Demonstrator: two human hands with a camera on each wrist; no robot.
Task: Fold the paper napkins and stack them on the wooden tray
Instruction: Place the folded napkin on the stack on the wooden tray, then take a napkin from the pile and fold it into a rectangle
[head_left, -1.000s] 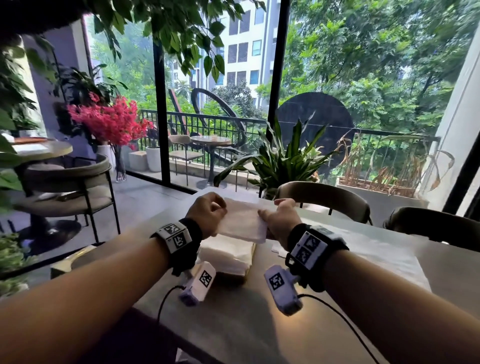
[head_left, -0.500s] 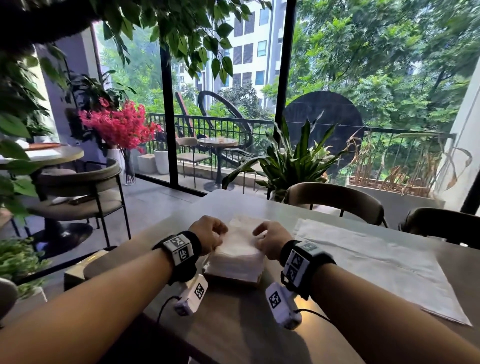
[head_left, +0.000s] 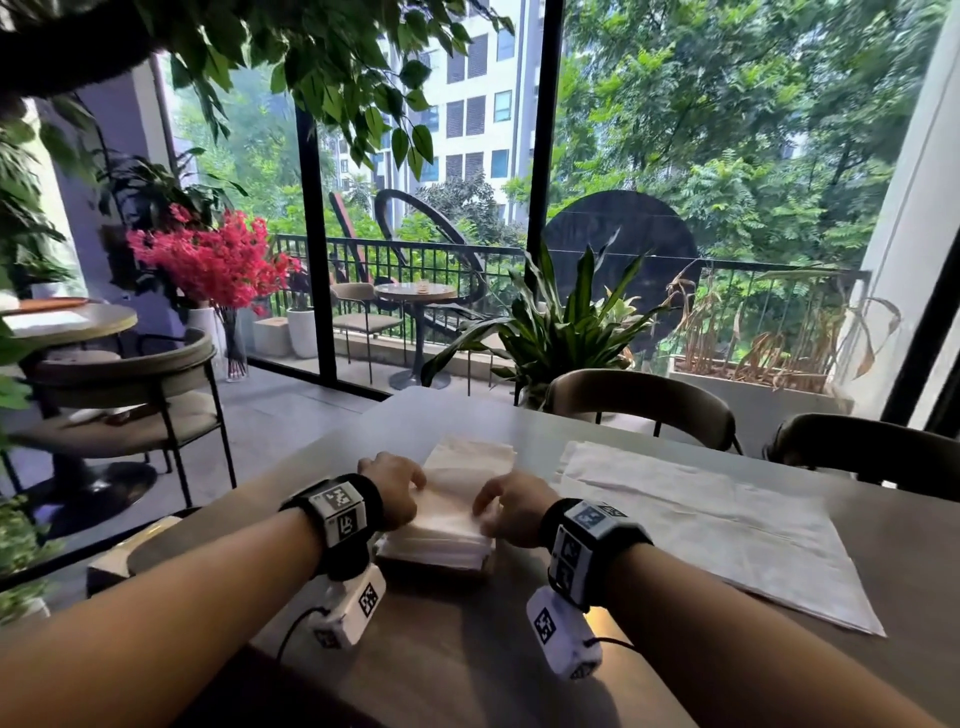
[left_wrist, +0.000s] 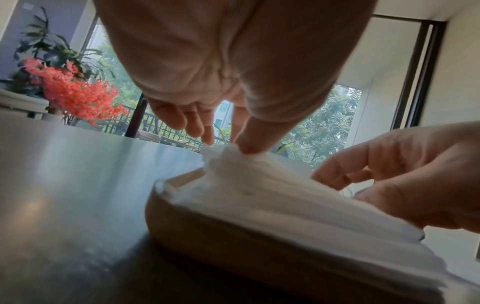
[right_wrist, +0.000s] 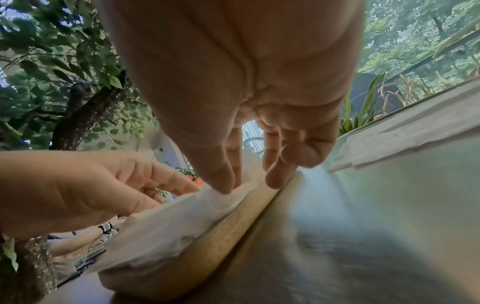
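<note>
A stack of folded white napkins (head_left: 457, 499) lies on the wooden tray (left_wrist: 233, 232), whose wall also shows in the right wrist view (right_wrist: 221, 236). Both hands are down on the top napkin (left_wrist: 259, 176). My left hand (head_left: 415, 486) pinches its left far corner between thumb and fingers (left_wrist: 228, 144), bunching the paper. At the right edge my right hand (head_left: 483, 506) pinches the same napkin with thumb and forefinger (right_wrist: 246, 183), its other fingers curled by the tray's rim. In the head view the stack and hands hide most of the tray.
A pile of flat unfolded napkins (head_left: 701, 530) lies on the grey table (head_left: 467, 649) to the right of the tray. Two chairs (head_left: 644, 405) stand at the far side. A potted plant (head_left: 561, 322) and the window are behind them.
Both hands have come down with the folded napkin, from held up in the air to lying on top of the stack. The head view has tilted a little lower.
</note>
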